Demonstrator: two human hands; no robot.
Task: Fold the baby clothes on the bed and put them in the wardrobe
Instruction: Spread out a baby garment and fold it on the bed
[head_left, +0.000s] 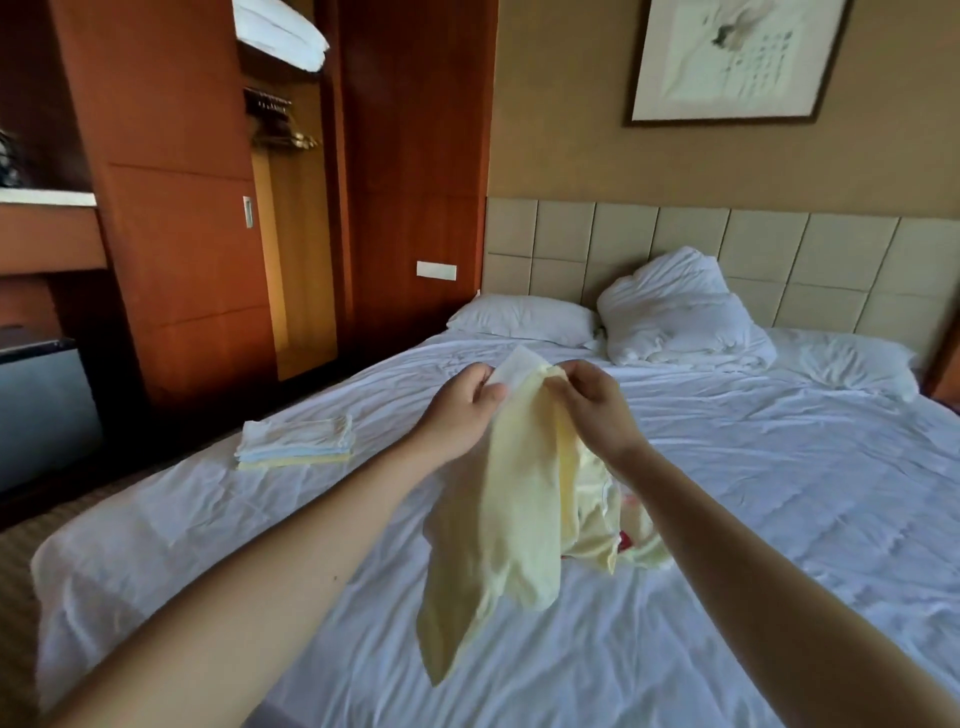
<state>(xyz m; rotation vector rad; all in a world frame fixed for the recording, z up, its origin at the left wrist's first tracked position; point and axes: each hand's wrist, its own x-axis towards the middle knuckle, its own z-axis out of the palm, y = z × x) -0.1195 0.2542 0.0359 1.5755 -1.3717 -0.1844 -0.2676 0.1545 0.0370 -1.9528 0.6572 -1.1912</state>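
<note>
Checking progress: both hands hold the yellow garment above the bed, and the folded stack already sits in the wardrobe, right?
No: the head view shows the folded stack on the bed, not in the wardrobe. The left hand and right hand hold the yellow garment above it.

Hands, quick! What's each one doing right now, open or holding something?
The left hand is closed, pinching the top edge of the pale yellow baby garment.
The right hand is closed, pinching the same garment's top edge.
</note>
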